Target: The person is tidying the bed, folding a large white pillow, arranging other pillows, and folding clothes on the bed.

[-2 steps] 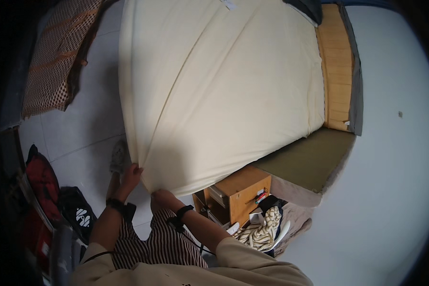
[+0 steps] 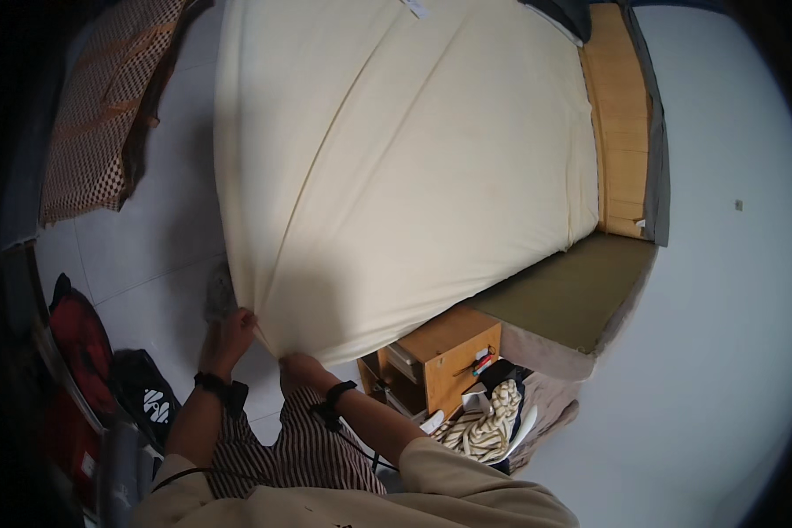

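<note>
A cream fitted sheet [image 2: 414, 158] covers the mattress in front of me, with long creases running from its near left corner toward the far side. My left hand [image 2: 230, 339] is closed in a pinch on the sheet's edge at that corner and draws the cloth out taut. Close beside it, my right hand [image 2: 304, 370] is curled against the near edge of the sheet, a little to the right of the corner. Its fingertips are partly hidden by the hand itself, but they appear to grip the cloth.
Right of me stands a wooden bedside cabinet [image 2: 462, 352], with a striped cloth bundle [image 2: 493, 422] beside it. An olive padded base [image 2: 572, 282] and a wooden headboard [image 2: 620, 132] lie along the wall. At left are a black bag [image 2: 141, 396], a red bag [image 2: 84, 352] and a checked, wrapped panel [image 2: 106, 114].
My left hand has shifted slightly left and down, pulling the sheet's corner edge outward with it. The right hand stays nearly in place.
</note>
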